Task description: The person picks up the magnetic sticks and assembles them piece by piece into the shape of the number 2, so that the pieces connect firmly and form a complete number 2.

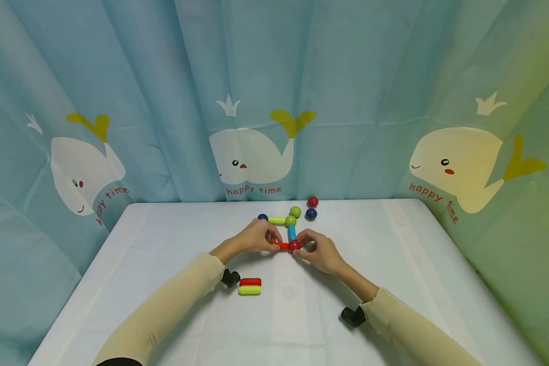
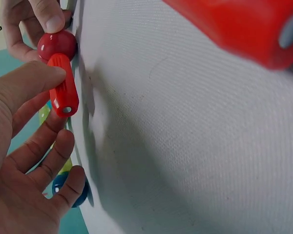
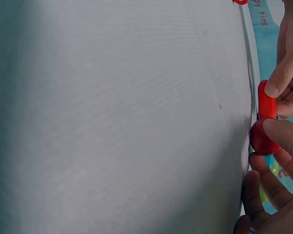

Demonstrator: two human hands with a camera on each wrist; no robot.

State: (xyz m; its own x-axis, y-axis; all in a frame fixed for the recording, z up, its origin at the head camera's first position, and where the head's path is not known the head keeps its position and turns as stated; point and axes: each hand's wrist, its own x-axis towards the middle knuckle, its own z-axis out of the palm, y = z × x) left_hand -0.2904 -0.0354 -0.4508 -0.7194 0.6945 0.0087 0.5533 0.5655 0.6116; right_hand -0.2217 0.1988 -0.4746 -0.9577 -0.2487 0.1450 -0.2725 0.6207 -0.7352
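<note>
My left hand pinches a red rod between thumb and fingers; a small metal disc shows at the rod's near end. The rod's other end meets a red ball, which my right hand grips with thumb and fingers. From that ball a blue rod runs back to a green ball. A yellow-green rod leads left from there to a dark blue ball, partly hidden behind my left hand in the head view.
Behind the joined pieces lie another green ball, a loose dark blue ball and a second red ball. Nearer me, a red rod and a yellow-green rod lie side by side on the white table. A blue curtain hangs along the back edge.
</note>
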